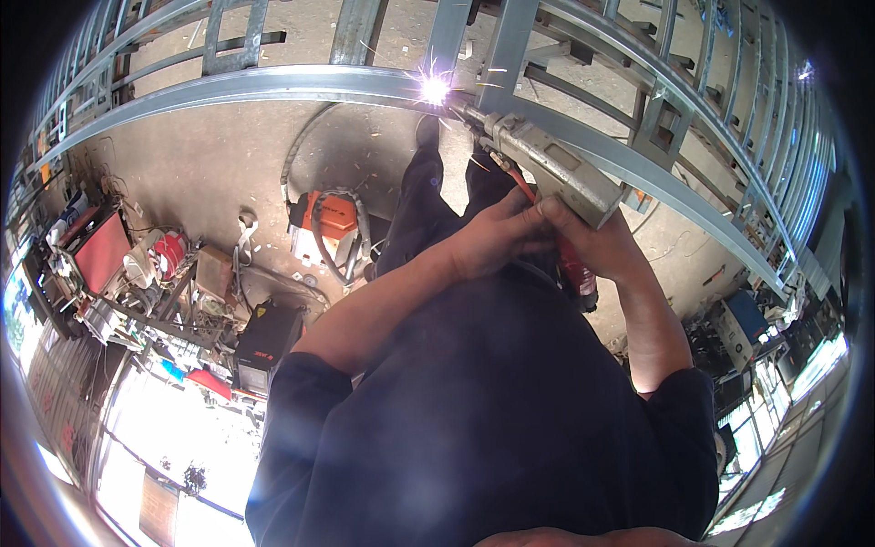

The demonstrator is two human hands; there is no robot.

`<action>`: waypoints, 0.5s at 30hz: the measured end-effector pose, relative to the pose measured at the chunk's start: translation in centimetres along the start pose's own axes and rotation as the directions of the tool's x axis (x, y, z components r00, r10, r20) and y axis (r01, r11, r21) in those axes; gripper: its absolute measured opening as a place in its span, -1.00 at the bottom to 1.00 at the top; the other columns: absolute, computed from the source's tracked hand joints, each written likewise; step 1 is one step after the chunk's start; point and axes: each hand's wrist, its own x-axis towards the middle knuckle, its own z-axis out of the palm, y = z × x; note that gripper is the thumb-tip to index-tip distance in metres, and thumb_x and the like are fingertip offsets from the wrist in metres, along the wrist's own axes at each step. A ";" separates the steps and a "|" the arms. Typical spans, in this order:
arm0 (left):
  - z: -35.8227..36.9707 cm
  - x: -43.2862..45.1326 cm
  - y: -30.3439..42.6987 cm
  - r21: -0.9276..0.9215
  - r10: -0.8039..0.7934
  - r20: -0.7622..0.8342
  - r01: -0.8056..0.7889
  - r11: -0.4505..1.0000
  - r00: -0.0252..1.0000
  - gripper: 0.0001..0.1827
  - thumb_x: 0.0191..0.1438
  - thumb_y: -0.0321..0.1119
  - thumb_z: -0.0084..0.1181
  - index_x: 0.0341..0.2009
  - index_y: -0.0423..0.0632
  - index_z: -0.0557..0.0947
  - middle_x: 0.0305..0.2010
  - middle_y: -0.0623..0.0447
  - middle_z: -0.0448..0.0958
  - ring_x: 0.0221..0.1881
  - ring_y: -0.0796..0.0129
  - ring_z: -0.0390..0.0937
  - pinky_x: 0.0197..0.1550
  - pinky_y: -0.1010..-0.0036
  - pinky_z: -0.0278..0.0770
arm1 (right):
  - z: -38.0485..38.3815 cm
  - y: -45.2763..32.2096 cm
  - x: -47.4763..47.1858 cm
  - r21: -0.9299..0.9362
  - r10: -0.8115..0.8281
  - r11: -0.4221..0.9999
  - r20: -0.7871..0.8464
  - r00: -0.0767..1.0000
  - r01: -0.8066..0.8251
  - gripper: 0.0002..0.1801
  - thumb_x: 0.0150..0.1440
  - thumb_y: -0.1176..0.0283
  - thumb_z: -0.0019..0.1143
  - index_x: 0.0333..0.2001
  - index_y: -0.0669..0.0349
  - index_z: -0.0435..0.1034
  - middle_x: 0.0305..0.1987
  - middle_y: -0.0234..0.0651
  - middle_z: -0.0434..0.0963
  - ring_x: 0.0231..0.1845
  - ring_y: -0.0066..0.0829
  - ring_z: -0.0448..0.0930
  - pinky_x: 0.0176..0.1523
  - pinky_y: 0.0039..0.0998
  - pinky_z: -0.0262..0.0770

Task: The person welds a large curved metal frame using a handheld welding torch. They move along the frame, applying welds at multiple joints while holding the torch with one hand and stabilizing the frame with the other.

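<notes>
A handheld welding gun (pixel 557 167) with a silver-grey body slants up and left in front of me. My right hand (pixel 595 239) is wrapped around its rear, with a red part of it showing below the fingers. Close against that hand, my left hand (pixel 499 232) grips the gun's underside by an orange hose (pixel 523 183); some of its fingers are in shadow. From the nozzle, a white-violet glare (pixel 435 89) throws sparks at a joint of the galvanized steel frame (pixel 273 83). The glare hides the joint itself.
An orange-and-white machine (pixel 331 219) with a thick cable stands on the floor at left. Tools and boxes clutter a bench (pixel 157 273), near a black machine case (pixel 266 335). More steel framing (pixel 724 123) extends right, with a blue-topped unit (pixel 742 321) below.
</notes>
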 end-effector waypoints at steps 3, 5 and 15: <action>0.0 0.0 -0.1 -0.005 -0.002 0.012 0.002 1.000 1.000 -0.13 0.45 -0.04 -0.07 0.59 0.14 -0.27 0.59 -0.08 0.03 0.54 0.00 0.15 0.51 0.02 0.19 | -0.1 -0.1 -0.1 0.002 0.018 1.000 0.014 1.000 -0.018 -0.34 0.30 0.05 0.27 0.29 0.29 0.38 0.16 -0.16 0.60 0.19 -0.39 0.59 0.22 -0.36 0.52; 0.0 0.0 -0.2 -0.009 -0.005 0.026 0.006 1.000 1.000 -0.13 0.45 -0.04 -0.07 0.59 0.13 -0.27 0.59 -0.09 0.03 0.54 0.00 0.15 0.52 0.03 0.19 | -0.1 -0.2 -0.3 0.013 0.025 1.000 0.015 1.000 -0.025 -0.35 0.30 0.06 0.26 0.29 0.28 0.38 0.15 -0.16 0.60 0.19 -0.39 0.59 0.22 -0.35 0.52; 0.0 0.0 -0.5 0.003 -0.022 0.024 0.022 1.000 0.999 -0.13 0.44 -0.01 -0.04 0.58 0.11 -0.23 0.56 -0.09 0.08 0.52 0.02 0.18 0.50 0.06 0.24 | -0.2 -0.1 -0.7 -0.002 0.028 1.000 0.024 0.999 -0.028 -0.40 0.32 0.10 0.24 0.29 0.25 0.40 0.16 -0.16 0.60 0.19 -0.39 0.59 0.22 -0.35 0.52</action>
